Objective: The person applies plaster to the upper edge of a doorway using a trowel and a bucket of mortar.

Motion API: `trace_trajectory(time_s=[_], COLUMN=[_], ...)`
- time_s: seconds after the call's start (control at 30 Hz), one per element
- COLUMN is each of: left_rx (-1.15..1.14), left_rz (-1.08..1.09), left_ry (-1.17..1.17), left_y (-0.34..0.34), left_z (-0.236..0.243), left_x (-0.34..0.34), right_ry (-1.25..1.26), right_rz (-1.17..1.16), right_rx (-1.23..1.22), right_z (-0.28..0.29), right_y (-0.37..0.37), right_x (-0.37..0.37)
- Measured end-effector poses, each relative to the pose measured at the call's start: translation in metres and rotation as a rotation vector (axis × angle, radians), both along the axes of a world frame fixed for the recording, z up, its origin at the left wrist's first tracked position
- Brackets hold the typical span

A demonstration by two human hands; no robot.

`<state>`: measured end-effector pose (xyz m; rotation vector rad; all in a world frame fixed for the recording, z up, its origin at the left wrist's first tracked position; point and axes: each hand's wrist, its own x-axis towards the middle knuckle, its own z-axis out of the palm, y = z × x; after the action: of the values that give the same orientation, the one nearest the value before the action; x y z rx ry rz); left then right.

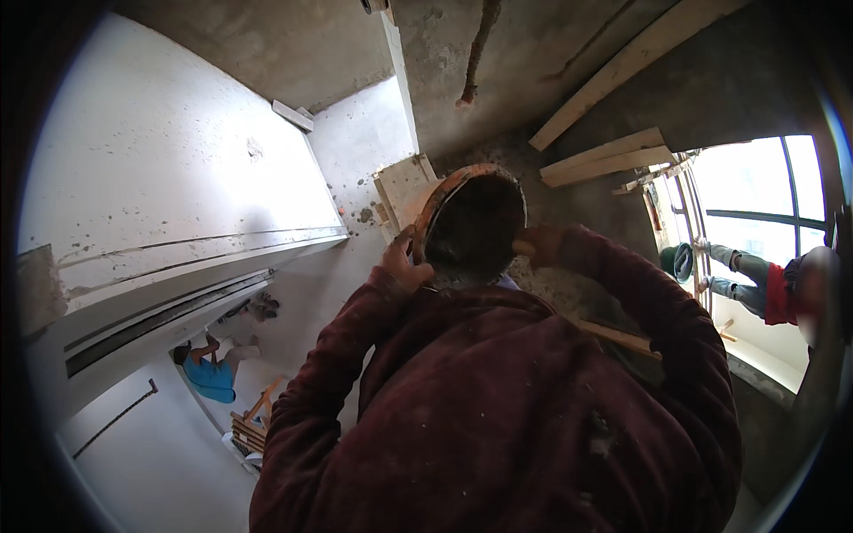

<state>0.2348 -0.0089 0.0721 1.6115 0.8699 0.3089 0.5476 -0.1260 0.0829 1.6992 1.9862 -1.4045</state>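
A round bucket point(471, 222) with a dark inside and an orange, dirt-crusted rim is held up in front of my chest, just above my maroon sleeves' cuffs. My left hand point(407, 266) grips its left side, fingers bent around the rim and outer wall. My right hand point(537, 244) has hold of its right side, fingertips partly hidden at the rim. Behind the bucket lie pale boards point(402, 182) on a speckled floor.
Long planks point(604, 160) lie at upper right. A person in blue point(209, 377) is at lower left by a wooden frame point(253, 417). Another person, in red point(782, 293), is at the right window beside a ladder and green bucket point(675, 262). A white wall point(160, 160) rises left.
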Motion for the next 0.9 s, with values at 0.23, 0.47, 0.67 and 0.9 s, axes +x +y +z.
trace_trajectory(time_s=[0.23, 0.47, 0.67, 0.9], left_rx=[-0.262, -0.347, -0.395, -0.435], left_rz=[0.045, 0.112, 0.088, 0.097], left_ry=[-0.113, -0.242, -0.174, -0.302], left_y=[0.000, -0.001, 0.003, 0.004], left_z=[-0.003, -0.012, -0.011, -0.006], left_x=[-0.011, -0.015, -0.020, -0.022], right_ry=[0.074, 0.232, 0.298, 0.364], right_rz=[-0.286, -0.387, -0.265, -0.307], right_rx=[-0.331, -0.336, -0.147, 0.004], right_z=[0.036, 0.003, -0.013, -0.022], right_y=[0.009, -0.005, -0.007, -0.007], right_x=[-0.027, -0.045, -0.052, -0.064])
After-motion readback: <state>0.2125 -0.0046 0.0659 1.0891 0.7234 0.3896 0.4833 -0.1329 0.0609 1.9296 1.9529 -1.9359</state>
